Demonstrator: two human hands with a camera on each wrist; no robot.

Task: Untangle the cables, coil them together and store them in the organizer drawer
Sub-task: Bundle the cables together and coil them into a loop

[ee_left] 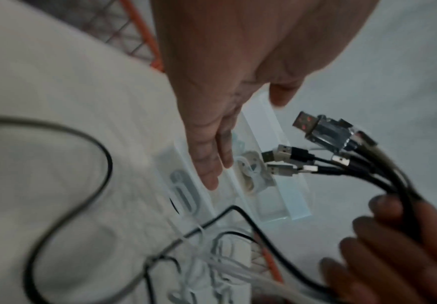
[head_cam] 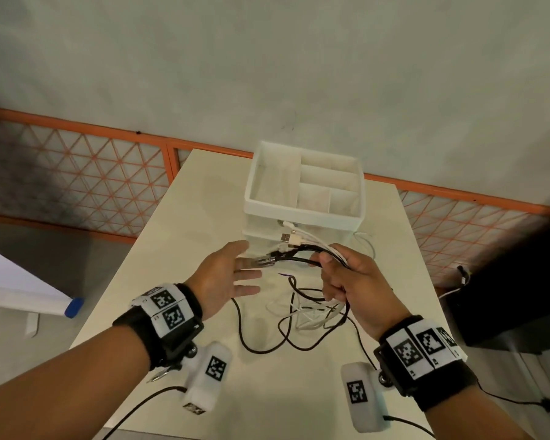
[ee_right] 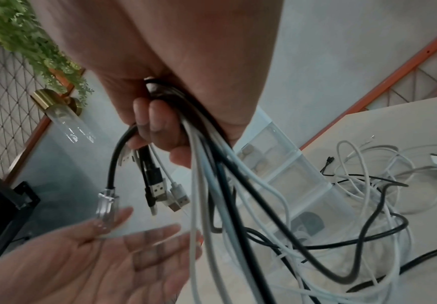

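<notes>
At centre-left of the head view the left hand point(head_cam: 227, 274) is spread, holding nothing, just beside the plug ends. At centre-right the right hand point(head_cam: 346, 281) grips the cables point(head_cam: 302, 258) near their plugs; their tails trail loose on the table point(head_cam: 172, 249), below the organizer point(head_cam: 302, 214). They look light, limp and snag-prone: best gathered just behind the stiff plugs.

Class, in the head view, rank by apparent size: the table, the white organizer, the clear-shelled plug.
1. table
2. white organizer
3. clear-shelled plug, smallest though nearer the camera than the organizer.
</notes>
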